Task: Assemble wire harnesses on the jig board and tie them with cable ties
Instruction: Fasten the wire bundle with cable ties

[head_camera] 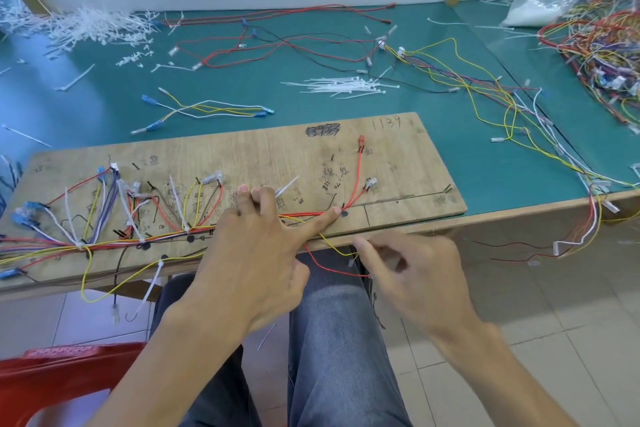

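Observation:
A wooden jig board (381,156) lies on the green mat (104,104), with a multicoloured wire harness (114,239) routed along its front edge and tied at several spots with white cable ties. My left hand (256,253) rests on the board. Its straight index finger presses the red wires (311,213) where they fork toward a red terminal (361,139). A white cable tie tail (286,186) sticks up beside its other fingertips. My right hand (412,270), blurred, hovers below the board's front edge at loose red and yellow wire ends (332,246); its grip is unclear.
Loose white cable ties (346,85) lie behind the board, cut tie scraps (86,28) at the far left. Spare wires (214,109) spread over the mat, with a big tangle (602,45) at the right. A red stool (52,381) stands beside my knees.

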Available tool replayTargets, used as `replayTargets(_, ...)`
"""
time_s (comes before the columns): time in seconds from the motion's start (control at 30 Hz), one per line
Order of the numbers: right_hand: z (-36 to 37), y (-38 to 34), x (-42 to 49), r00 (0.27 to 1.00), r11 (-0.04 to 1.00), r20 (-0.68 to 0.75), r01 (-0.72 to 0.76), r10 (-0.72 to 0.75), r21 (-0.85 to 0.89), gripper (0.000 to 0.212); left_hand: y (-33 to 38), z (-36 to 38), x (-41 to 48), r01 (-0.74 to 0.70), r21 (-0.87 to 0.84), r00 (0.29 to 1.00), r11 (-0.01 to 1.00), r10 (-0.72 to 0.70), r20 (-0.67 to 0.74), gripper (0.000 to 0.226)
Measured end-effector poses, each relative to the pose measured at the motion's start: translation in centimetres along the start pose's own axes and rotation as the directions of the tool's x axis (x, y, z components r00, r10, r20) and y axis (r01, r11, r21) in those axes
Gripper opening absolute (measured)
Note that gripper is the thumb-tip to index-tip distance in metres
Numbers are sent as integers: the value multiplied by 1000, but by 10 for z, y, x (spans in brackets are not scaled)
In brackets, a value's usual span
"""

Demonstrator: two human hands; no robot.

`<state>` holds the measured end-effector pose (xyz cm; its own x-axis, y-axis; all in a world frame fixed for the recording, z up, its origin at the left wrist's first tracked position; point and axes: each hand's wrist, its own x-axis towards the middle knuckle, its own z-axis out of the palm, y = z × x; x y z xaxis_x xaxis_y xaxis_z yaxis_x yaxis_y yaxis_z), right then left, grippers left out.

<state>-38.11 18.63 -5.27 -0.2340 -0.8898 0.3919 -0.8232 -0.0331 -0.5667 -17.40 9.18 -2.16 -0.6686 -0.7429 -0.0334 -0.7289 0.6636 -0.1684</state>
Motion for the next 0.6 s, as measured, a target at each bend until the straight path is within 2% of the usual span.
replayTargets(0.1,13,10,-27,974,978,138,-162,180,-129,26,1,0,-1,5,9,1000,1000,-5,-2,83)
replayTargets(0.2,29,21,-25,906,940,319,-325,278,102,15,1,-2,-1,1,20,1000,1000,-1,0,82)
replayTargets(0.27,33,26,-17,885,894,350,-394,307,213,11,0,-3,-1,-3,24,1000,1000,2,7,82)
replayTargets(0.33,31,31,-11,875,870,365,-422,317,255,5,0,-4,-1,-2,25,1000,1000,2,8,82)
replayTargets(0.43,10,38,-11,879,844,410,-399,242,357,14,1,-3,-1,2,18,1000,1000,-2,13,83)
replayTargets(0.5,-12,43,-11,901,836,391,-356,188,417,15,0,-3,-1,6,16,1000,1000,-6,19,83)
replayTargets(0.6,-47,54,-1,915,831,329,-362,232,421,20,1,-3,0,10,3,1000,1000,-10,21,82)
